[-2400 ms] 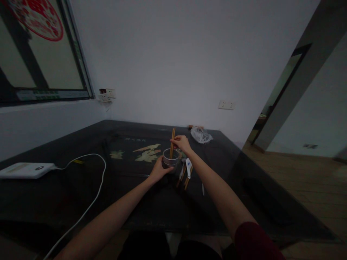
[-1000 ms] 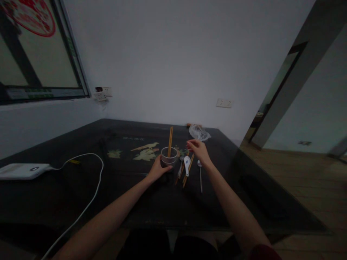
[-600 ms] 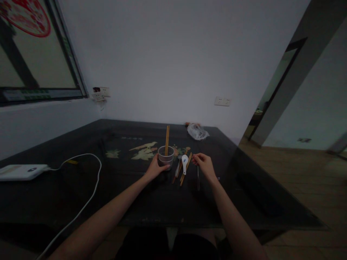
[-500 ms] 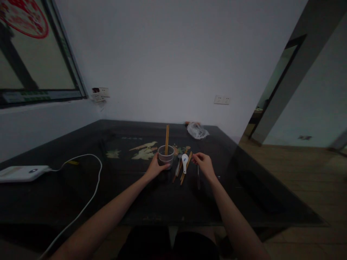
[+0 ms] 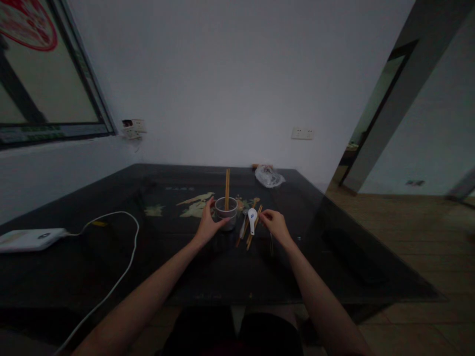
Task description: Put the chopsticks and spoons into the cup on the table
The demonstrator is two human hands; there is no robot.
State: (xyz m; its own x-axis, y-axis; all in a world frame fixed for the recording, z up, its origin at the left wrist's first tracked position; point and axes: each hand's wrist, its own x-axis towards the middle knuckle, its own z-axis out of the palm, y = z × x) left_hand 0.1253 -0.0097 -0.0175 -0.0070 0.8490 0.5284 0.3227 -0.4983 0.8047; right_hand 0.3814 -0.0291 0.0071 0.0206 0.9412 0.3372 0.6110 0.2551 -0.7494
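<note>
My left hand [image 5: 208, 225] is wrapped round a metal cup [image 5: 227, 221], thumb across its front and fingers at its left side. A pair of wooden chopsticks [image 5: 227, 190] stands upright in the cup. To the right, my right hand [image 5: 275, 225] has its fingertips pinched together beside a white spoon [image 5: 252, 220]; what they hold, if anything, is hidden. Below that hand shows a thin, dim metal piece [image 5: 271, 245], and I cannot tell whether it is held. More chopsticks [image 5: 249, 242] lie under and around the spoon, alongside a metal-headed utensil [image 5: 243, 228].
A crumpled clear plastic bag [image 5: 269, 177] lies near the table's back edge. On the left is a white power bank [image 5: 33, 240], its white cable [image 5: 136, 235] curving to the front. A dark flat object [image 5: 352, 257] rests at the right. Wall sockets [image 5: 302, 133] sit above the table [image 5: 178, 282].
My right hand has shifted slightly left, closer to the white spoon. The left hand's fingers are a little more spread at the cup. The thin metal piece shows less clearly.
</note>
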